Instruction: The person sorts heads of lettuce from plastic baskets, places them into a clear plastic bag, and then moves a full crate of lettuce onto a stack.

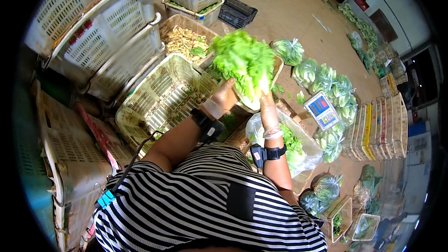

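A leafy green lettuce [242,58] is held up in front of me, its leaves pointing away and its pale stem end toward me; the leaf tips are blurred. My left hand [224,97], in a thin clear glove, is closed on its left side. At the stem end, my gloved right hand [268,112] grips it from the right. Just below my right hand, a clear plastic bag [311,145] lies opened out with green leaves [292,142] inside. Left of my left hand stands a dirty pale plastic crate [126,116], with scraps on its slatted bottom.
Stacked crates [116,23] rise at the left. Yellowish trimmings [186,39] fill a crate beyond the pale one. Several bagged greens [333,86] and a digital scale [322,110] are at the right, beside a crate stack [380,128]. A black crate [238,11] sits on the floor farther off.
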A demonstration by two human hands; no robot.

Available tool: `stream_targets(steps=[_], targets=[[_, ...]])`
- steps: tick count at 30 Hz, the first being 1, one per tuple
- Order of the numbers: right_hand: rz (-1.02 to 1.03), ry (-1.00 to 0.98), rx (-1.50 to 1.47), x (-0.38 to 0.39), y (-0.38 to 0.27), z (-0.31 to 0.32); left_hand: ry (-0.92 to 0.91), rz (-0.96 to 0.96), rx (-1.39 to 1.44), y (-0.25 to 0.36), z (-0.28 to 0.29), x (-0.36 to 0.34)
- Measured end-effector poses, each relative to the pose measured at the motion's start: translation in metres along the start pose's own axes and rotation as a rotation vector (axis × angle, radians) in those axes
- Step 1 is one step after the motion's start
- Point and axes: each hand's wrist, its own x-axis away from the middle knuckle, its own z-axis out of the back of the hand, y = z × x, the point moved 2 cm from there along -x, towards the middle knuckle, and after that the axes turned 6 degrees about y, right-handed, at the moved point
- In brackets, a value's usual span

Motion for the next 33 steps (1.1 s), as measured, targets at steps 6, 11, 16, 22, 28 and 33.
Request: stream_targets(steps=[6,11,16,22,28,33], targets=[[0.389,0.449,0.297,0.013,-0.029,-0.018,0.181,-0.098,-0.093,0.001,-0.018,0.007],[0.304,0.409,-0.453,0.014,-0.033,-0.039,0.258,0.081,0.108,0.015,-0.025,0.011],[0.318,0.384,-0.364,0.009,-0.056,-0.054,0.263,0.04,0.205,0.027,-0.019,0.008],[0.454,0.446,-0.42,0.016,-0.072,-0.053,0.264,-0.074,0.245,0.044,-0.029,0.004],[0.214,0.25,0.201,-0.055,-0.067,0.01,0.473,-0.068,0.062,0.066,0.005,0.008],[0.258,-0.214,0.326,-0.008,-0.05,-0.045,0.593,-0.115,-0.522,0.042,0.021,0.009]])
